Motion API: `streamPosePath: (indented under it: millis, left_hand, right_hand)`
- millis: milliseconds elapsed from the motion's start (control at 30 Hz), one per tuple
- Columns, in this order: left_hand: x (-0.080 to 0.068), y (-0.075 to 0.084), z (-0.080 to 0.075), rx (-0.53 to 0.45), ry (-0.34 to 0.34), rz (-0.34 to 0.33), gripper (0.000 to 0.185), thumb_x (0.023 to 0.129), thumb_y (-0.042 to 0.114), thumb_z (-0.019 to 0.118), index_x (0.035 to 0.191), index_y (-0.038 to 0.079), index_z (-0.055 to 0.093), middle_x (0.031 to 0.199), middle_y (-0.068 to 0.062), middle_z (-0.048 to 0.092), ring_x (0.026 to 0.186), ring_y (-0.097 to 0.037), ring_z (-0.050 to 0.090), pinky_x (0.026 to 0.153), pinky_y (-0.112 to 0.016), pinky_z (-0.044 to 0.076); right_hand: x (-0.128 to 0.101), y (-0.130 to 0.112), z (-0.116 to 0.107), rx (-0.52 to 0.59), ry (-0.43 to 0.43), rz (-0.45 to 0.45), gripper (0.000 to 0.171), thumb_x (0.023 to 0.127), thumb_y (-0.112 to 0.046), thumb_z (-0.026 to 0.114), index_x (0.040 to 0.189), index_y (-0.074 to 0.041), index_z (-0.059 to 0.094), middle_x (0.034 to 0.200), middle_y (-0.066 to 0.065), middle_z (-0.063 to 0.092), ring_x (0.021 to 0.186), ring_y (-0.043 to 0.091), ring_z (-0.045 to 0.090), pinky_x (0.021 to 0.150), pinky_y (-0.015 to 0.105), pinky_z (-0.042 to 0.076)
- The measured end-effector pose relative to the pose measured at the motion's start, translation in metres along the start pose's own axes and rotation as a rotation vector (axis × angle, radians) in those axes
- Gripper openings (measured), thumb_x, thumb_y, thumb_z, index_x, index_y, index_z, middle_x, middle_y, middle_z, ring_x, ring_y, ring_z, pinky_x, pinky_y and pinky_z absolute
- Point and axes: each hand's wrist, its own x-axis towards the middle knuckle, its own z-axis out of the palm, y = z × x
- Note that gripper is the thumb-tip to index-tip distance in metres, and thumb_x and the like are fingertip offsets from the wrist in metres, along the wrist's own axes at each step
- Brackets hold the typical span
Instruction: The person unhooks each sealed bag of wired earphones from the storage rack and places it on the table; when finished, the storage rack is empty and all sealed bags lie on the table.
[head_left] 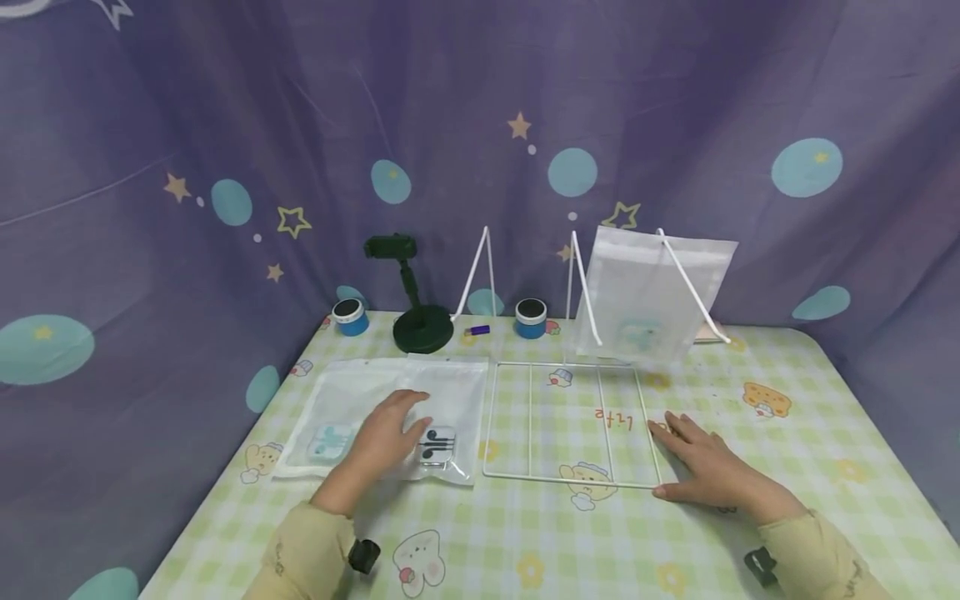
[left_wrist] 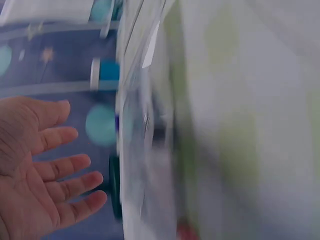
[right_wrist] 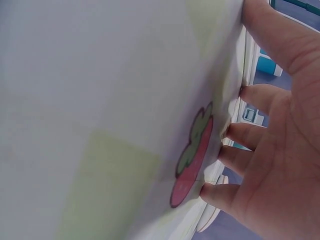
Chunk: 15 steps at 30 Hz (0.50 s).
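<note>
My left hand [head_left: 386,433], fingers spread and relaxed, is over two frosted zip bags lying side by side. The left zip bag [head_left: 345,392] has a pale teal item in it; the right zip bag [head_left: 457,392] contains black earphones in a clear case [head_left: 437,446]. In the left wrist view, the palm [left_wrist: 30,185] holds nothing. My right hand [head_left: 705,462] rests its fingertips on the cloth beside the right edge of a white wire rack [head_left: 572,481]; the right wrist view shows the fingers [right_wrist: 250,135] touching the cloth. Another zip bag [head_left: 652,292] hangs on the rack's right prongs.
Along the back stand a dark green stand [head_left: 422,329], two blue jars with black lids [head_left: 350,318] [head_left: 531,320], and a small purple USB stick [head_left: 477,331]. A checked cloth [head_left: 600,550] covers the table. A starry purple curtain [head_left: 465,100] hangs behind.
</note>
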Motion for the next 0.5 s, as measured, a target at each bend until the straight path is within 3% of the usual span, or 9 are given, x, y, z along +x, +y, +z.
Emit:
streamPosePath:
  millis: [233,333,500]
  left_hand:
    - [0.004,0.041,0.038,0.019,-0.188,0.161,0.062,0.093,0.035,0.066,0.144,0.007,0.046,0.147,-0.022,0.041,0.134,-0.039,0.040,0.106,-0.055,0.035]
    - [0.006,0.048,0.050,0.062,-0.260,0.202,0.074,0.091,0.045,0.065,0.149,0.006,0.039,0.153,-0.024,0.032,0.140,-0.041,0.031,0.109,-0.059,0.028]
    - [0.010,0.050,0.062,0.114,-0.351,0.215,0.092,0.086,0.056,0.066,0.152,0.004,0.030,0.159,-0.021,0.020,0.145,-0.039,0.017,0.112,-0.062,0.018]
  right_hand:
    - [-0.001,-0.001,-0.001,-0.003,0.001,0.004,0.098,0.076,-0.060,0.073,0.148,-0.002,0.039,0.151,0.034,0.026,0.136,0.057,0.022,0.093,0.080,0.023]
    - [-0.002,-0.001,-0.001,-0.005,0.003,0.000,0.098,0.076,-0.059,0.073,0.148,-0.002,0.040,0.151,0.034,0.026,0.135,0.057,0.022,0.093,0.080,0.023]
    - [-0.001,-0.001,0.000,-0.018,0.012,-0.008,0.097,0.076,-0.060,0.073,0.148,-0.003,0.040,0.151,0.033,0.026,0.136,0.056,0.023,0.094,0.079,0.022]
